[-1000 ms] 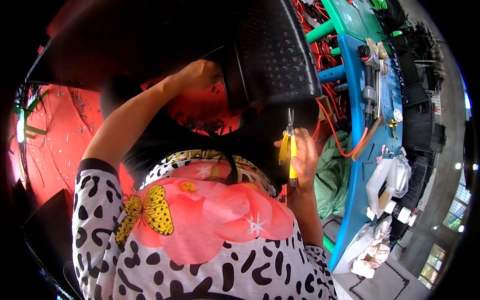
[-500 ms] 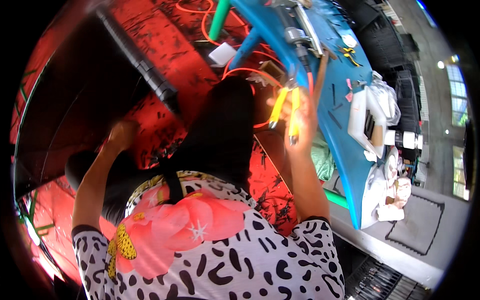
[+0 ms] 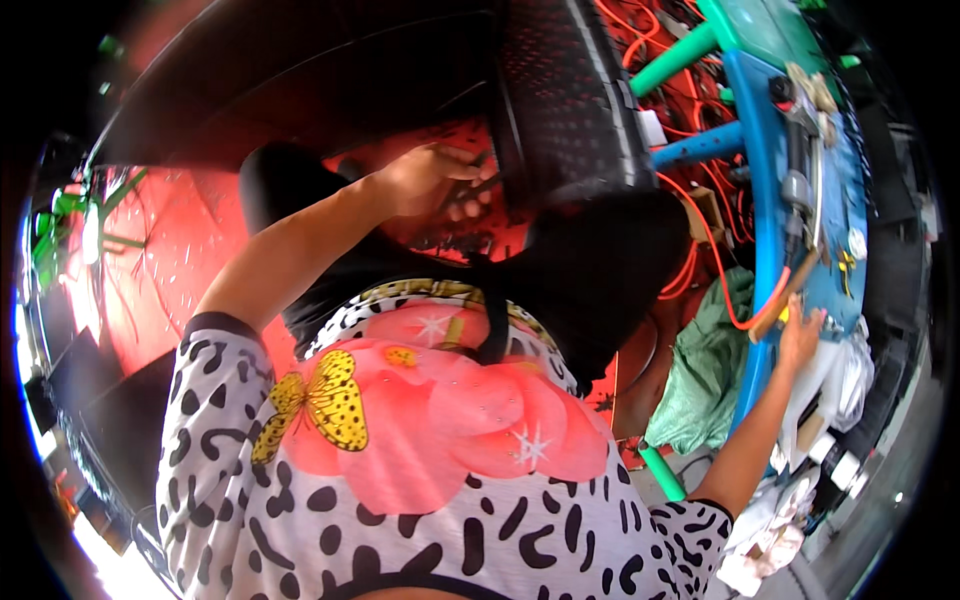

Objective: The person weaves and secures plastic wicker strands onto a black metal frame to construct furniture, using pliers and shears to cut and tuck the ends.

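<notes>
My left hand (image 3: 435,180) is over my lap with its fingers curled together, close beside the lower edge of a large black part (image 3: 565,110) with a dotted, textured face. Something small and dark shows at its fingertips; I cannot make out what it is. Out to the right, my right hand (image 3: 798,340) is low over the blue table (image 3: 755,110). Its fingers are closed around pliers (image 3: 783,314), of which only a bit of yellow handle shows; the rest is hidden by the hand.
A power tool (image 3: 797,190) with an orange hose (image 3: 725,290) lies along the table edge. Yellow-handled cutters (image 3: 846,272) rest farther in. A green sack (image 3: 705,370) hangs below. White plastic bags (image 3: 855,380) are beside my right arm. Black scraps litter the red floor (image 3: 180,240).
My view has turned left toward the black part. My left hand has come up to its edge. My right hand, with the yellow-handled pliers, has moved down onto the table side.
</notes>
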`<control>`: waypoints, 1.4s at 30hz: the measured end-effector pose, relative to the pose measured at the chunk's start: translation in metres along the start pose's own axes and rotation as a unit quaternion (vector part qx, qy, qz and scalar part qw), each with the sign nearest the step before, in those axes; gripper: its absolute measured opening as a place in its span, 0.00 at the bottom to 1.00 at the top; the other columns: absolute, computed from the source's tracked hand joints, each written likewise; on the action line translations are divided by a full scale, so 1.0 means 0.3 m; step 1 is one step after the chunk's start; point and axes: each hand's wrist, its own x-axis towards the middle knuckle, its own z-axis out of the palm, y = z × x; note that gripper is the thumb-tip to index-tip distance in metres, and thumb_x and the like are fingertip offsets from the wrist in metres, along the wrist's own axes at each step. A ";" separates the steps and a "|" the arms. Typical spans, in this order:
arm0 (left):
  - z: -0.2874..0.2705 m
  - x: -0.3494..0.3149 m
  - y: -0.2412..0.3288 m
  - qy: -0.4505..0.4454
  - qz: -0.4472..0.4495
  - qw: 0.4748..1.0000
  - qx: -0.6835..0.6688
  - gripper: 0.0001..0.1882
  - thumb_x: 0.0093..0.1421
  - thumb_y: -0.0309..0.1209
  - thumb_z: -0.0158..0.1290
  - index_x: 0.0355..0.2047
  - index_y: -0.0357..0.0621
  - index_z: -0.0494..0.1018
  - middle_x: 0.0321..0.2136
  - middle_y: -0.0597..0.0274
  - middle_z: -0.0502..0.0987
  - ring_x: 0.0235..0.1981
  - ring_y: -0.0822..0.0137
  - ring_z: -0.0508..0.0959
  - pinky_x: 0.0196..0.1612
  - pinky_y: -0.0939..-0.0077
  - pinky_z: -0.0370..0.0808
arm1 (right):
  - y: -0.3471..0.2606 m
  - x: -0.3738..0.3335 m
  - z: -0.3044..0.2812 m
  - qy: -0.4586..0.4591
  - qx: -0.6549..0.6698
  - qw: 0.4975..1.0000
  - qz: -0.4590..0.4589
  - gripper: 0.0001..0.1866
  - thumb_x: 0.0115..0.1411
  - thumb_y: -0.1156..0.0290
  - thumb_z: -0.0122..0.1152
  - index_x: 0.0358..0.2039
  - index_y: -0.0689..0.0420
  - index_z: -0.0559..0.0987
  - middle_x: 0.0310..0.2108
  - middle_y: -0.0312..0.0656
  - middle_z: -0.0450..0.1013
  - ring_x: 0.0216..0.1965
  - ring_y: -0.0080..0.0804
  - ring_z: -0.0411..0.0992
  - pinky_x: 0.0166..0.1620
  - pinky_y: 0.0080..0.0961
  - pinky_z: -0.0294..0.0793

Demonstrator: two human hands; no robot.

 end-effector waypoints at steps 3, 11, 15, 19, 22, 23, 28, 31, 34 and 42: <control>-0.012 -0.042 -0.009 0.004 0.009 0.999 -0.036 0.11 0.60 0.31 0.45 0.41 0.38 0.69 0.31 0.54 0.75 0.27 0.63 0.77 0.25 0.74 0.70 | -0.008 0.027 0.027 0.065 -0.023 0.997 -0.034 0.43 0.47 0.38 0.56 0.51 0.64 0.68 0.55 0.53 0.63 0.54 0.48 0.63 0.53 0.38 0.62; -0.051 -0.101 0.010 -0.039 0.023 0.978 0.203 0.11 0.58 0.28 0.46 0.30 0.30 0.73 0.19 0.60 0.71 0.17 0.73 0.69 0.22 0.83 0.65 | -0.444 -0.258 -0.140 0.145 0.332 0.918 -0.162 0.16 0.55 0.71 0.58 0.43 0.64 0.70 0.42 0.44 0.72 0.39 0.29 0.71 0.38 0.22 0.68; 0.083 -0.131 0.031 -0.016 0.002 0.982 0.190 0.08 0.57 0.27 0.47 0.30 0.33 0.73 0.18 0.68 0.68 0.17 0.79 0.66 0.21 0.87 0.62 | -0.667 -0.505 -0.255 -0.099 0.544 0.762 -0.338 0.12 0.57 0.74 0.52 0.38 0.69 0.68 0.34 0.47 0.70 0.29 0.25 0.69 0.26 0.15 0.65; 0.264 -0.129 0.033 -0.113 0.020 0.972 0.203 0.07 0.59 0.26 0.47 0.31 0.36 0.73 0.19 0.70 0.68 0.19 0.83 0.65 0.22 0.89 0.62 | -0.849 -0.744 -0.175 -0.381 0.572 0.685 -0.242 0.24 0.47 0.76 0.64 0.45 0.63 0.68 0.40 0.45 0.70 0.26 0.19 0.70 0.24 0.12 0.65; 0.347 -0.124 0.007 -0.117 0.075 0.961 0.240 0.08 0.61 0.27 0.46 0.33 0.37 0.72 0.20 0.71 0.68 0.19 0.83 0.63 0.23 0.87 0.61 | -0.906 -0.811 -0.142 -0.381 0.570 0.697 -0.208 0.15 0.54 0.76 0.60 0.41 0.65 0.70 0.25 0.38 0.71 0.21 0.16 0.67 0.24 0.13 0.66; 0.352 -0.128 0.011 -0.125 0.093 0.946 0.283 0.08 0.62 0.28 0.45 0.35 0.37 0.71 0.21 0.71 0.67 0.20 0.82 0.63 0.23 0.86 0.62 | -0.903 -0.813 -0.134 -0.366 0.584 0.692 -0.215 0.15 0.55 0.77 0.58 0.42 0.65 0.70 0.24 0.38 0.71 0.21 0.17 0.66 0.25 0.13 0.67; 0.349 -0.132 -0.008 -0.130 0.038 0.953 0.269 0.17 0.61 0.33 0.47 0.47 0.37 0.65 0.24 0.68 0.68 0.22 0.81 0.65 0.25 0.85 0.65 | -0.914 -0.802 -0.083 -0.322 0.565 0.710 -0.268 0.16 0.54 0.81 0.57 0.44 0.64 0.69 0.28 0.43 0.73 0.23 0.22 0.70 0.29 0.17 0.70; 0.360 -0.102 -0.052 -0.162 0.178 0.895 0.376 0.31 0.57 0.43 0.53 0.53 0.35 0.58 0.37 0.56 0.72 0.39 0.66 0.73 0.44 0.74 0.70 | -0.946 -0.820 -0.070 -0.292 0.570 0.708 -0.298 0.19 0.51 0.83 0.58 0.45 0.64 0.70 0.31 0.46 0.75 0.32 0.32 0.76 0.34 0.22 0.73; 0.371 -0.114 -0.027 -0.164 0.103 0.919 0.343 0.37 0.54 0.48 0.55 0.54 0.33 0.57 0.42 0.52 0.70 0.47 0.63 0.70 0.51 0.71 0.66 | -0.962 -0.779 -0.104 -0.259 0.558 0.711 -0.340 0.13 0.50 0.84 0.57 0.39 0.64 0.73 0.29 0.45 0.74 0.30 0.32 0.75 0.33 0.23 0.72; 0.385 -0.085 -0.026 -0.125 0.086 0.913 0.379 0.41 0.51 0.46 0.58 0.55 0.31 0.55 0.25 0.58 0.72 0.28 0.67 0.74 0.32 0.73 0.71 | -0.743 -0.597 -0.183 -0.161 0.590 0.756 -0.233 0.05 0.56 0.80 0.51 0.34 0.65 0.72 0.23 0.42 0.69 0.20 0.24 0.68 0.26 0.19 0.69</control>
